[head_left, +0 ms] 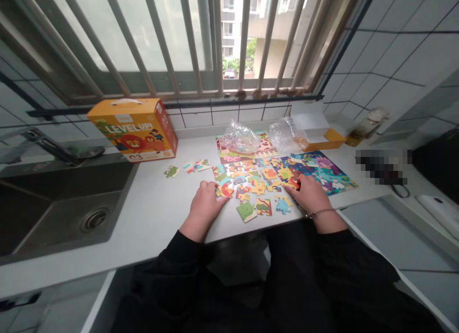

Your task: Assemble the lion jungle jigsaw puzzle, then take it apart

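My left hand [205, 205] rests on the counter, its thumb and fingers closed about the edges of an orange and red puzzle piece [224, 191]. At the right of the loose pieces, my right hand [312, 195] has thumb and forefinger closed on another puzzle piece [293, 183], partly hidden by the fingers. Between the hands lie several loose jigsaw pieces, among them a yellow one [258, 187]. Closer to me are a green piece [246, 211], a piece with a tree [264, 207] and a light blue piece [283, 205].
An orange puzzle box [138, 132] stands beside the sink [118, 204]. Behind the pieces lie a pink picture sheet [231, 157], crumpled clear plastic [239, 137] and an open box [324, 142]. A dark blue picture sheet [332, 172] lies right. A bottle [366, 127] stands farther back.
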Action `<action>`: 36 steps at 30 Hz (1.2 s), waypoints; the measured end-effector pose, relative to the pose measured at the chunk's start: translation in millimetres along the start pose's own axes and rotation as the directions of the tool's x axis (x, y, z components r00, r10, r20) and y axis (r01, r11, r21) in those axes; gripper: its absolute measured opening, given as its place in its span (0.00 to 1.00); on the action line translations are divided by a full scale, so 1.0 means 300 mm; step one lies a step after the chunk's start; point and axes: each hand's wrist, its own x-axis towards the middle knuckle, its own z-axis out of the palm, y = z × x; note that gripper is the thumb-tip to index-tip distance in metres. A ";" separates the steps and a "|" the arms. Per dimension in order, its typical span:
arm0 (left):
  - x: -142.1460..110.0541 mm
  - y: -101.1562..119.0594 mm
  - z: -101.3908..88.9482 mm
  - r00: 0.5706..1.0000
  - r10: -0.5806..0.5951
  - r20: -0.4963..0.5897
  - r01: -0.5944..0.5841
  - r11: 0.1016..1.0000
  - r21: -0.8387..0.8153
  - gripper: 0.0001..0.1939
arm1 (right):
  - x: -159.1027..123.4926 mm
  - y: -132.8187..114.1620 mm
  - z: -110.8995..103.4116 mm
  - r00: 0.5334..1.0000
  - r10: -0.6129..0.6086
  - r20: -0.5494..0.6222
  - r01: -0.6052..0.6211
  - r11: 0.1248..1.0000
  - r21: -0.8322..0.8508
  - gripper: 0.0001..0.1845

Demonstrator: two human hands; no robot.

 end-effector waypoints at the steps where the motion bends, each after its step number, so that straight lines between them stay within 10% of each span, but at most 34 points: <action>1: 0.005 -0.014 -0.004 1.000 0.022 -0.005 -0.022 0.998 -0.066 0.25 | 0.004 0.003 0.005 1.000 -0.007 0.001 0.007 1.000 0.018 0.29; 11: 0.055 -0.060 -0.077 0.981 0.194 0.022 -0.164 0.884 -0.438 0.11 | 0.024 -0.085 -0.032 0.983 -0.152 -0.101 0.179 0.912 0.369 0.20; 16: 0.161 -0.092 -0.193 0.913 0.336 0.233 -0.189 0.853 -0.487 0.19 | 0.001 -0.356 -0.076 0.947 -0.321 0.022 0.230 0.721 0.654 0.31; 19: 0.210 -0.144 -0.256 0.857 0.368 0.361 -0.173 0.866 -0.470 0.30 | -0.064 -0.559 -0.054 0.828 -0.521 0.209 0.143 0.556 0.819 0.30; 25: 0.244 -0.275 -0.261 0.880 0.249 0.405 -0.088 0.923 -0.376 0.15 | -0.180 -0.789 0.056 0.746 -0.626 0.226 0.262 0.589 0.764 0.21; 31: 0.240 -0.297 -0.233 0.918 0.221 0.330 -0.112 0.941 -0.319 0.13 | -0.261 -0.832 0.118 0.797 -0.600 0.063 0.444 0.654 0.613 0.08; 36: 0.231 -0.300 -0.234 0.925 0.230 0.302 -0.136 0.944 -0.301 0.10 | -0.323 -0.824 0.112 0.754 -0.657 -0.006 0.589 0.673 0.447 0.06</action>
